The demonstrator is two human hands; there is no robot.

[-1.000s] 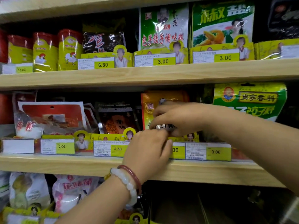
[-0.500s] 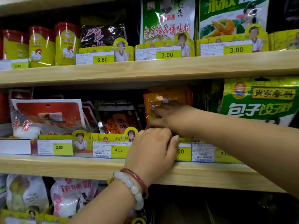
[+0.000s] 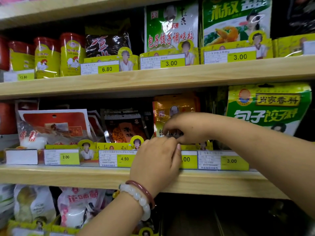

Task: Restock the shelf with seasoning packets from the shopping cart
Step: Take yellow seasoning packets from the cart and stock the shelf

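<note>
Wooden store shelf [image 3: 204,181], middle tier: an orange seasoning packet [image 3: 172,108] stands upright behind the price tags [image 3: 223,160], the right hand [image 3: 189,126] curled on its lower front, the left hand [image 3: 156,160] curled just below, between dark packets [image 3: 124,128] and a green packet [image 3: 269,108].

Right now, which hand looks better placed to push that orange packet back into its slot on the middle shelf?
Probably the right hand: its curled fingers already lie on the orange packet. The left hand sits lower, over the price tags at the shelf edge.
</note>
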